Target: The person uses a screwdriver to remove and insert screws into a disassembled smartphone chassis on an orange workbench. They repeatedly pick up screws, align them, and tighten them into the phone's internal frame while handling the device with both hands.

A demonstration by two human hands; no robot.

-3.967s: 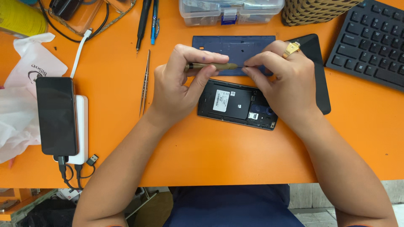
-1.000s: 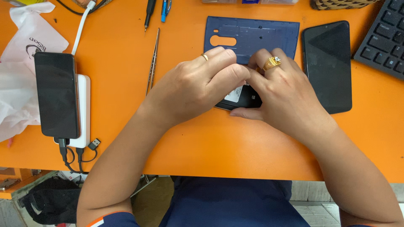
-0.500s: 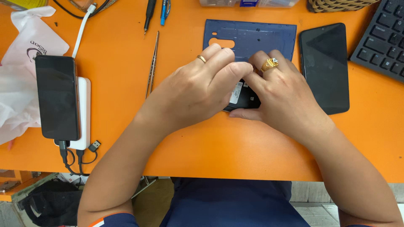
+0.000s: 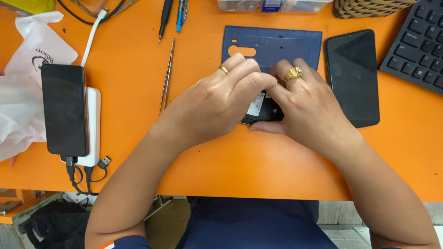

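Pressing together, left hand and right hand cover opened phone.

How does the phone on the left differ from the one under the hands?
The left phone lies screen up, whole, on a white power bank; the opened phone lies back up, its insides bare. The first lies untouched; the left hand and right hand mostly cover the second. Both are black.
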